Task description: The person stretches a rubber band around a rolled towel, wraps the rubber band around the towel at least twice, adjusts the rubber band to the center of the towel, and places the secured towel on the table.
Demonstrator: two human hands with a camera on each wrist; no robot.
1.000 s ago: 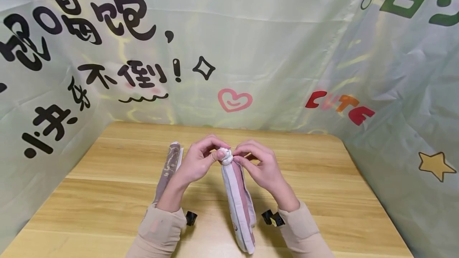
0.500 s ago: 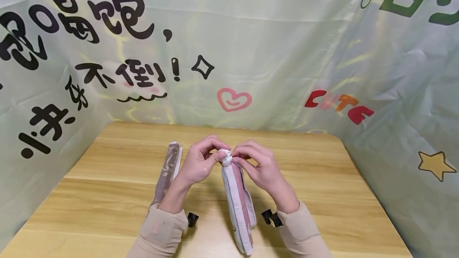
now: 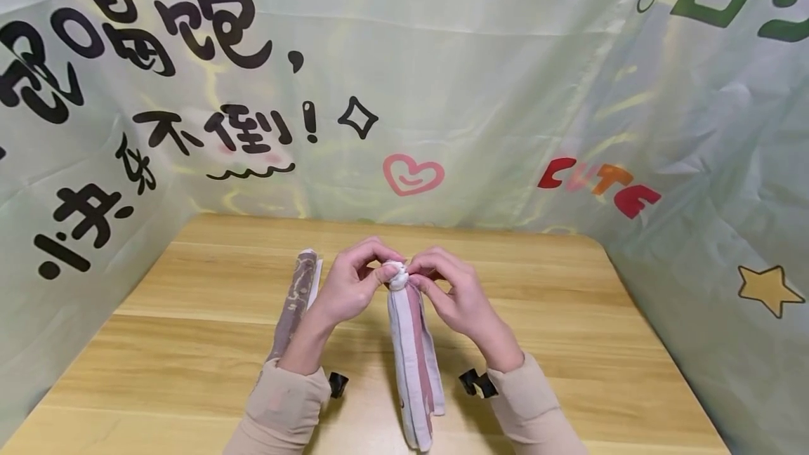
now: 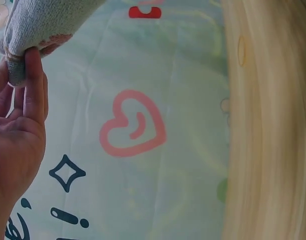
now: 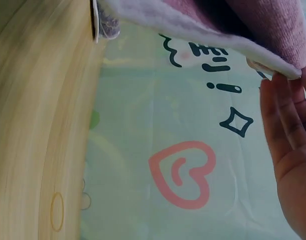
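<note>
A folded white and pink towel [image 3: 411, 357] hangs lengthwise from both hands, its top end gathered into a white bunch [image 3: 398, 275]. My left hand [image 3: 350, 285] pinches the left side of that bunch between thumb and fingers. On the other side, my right hand [image 3: 456, 293] pinches the towel's edge beside the bunch. The left wrist view shows the fleecy towel [image 4: 48, 25] narrowing to a tip in the left hand [image 4: 20, 125]. In the right wrist view, the towel's pink inner face [image 5: 272, 25] and white border meet at the right hand's fingertips [image 5: 280, 82].
A rolled grey-brown patterned cloth [image 3: 296, 304] with a white edge lies on the wooden table [image 3: 556, 343], left of the left hand and partly behind the forearm. Printed fabric walls [image 3: 480, 90] enclose the table. Small black camera mounts [image 3: 478, 383] sit at the wrists.
The towel's hanging lower end has swung slightly left, and its right flap has spread away. Both hands hold nearly the same place at the top.
</note>
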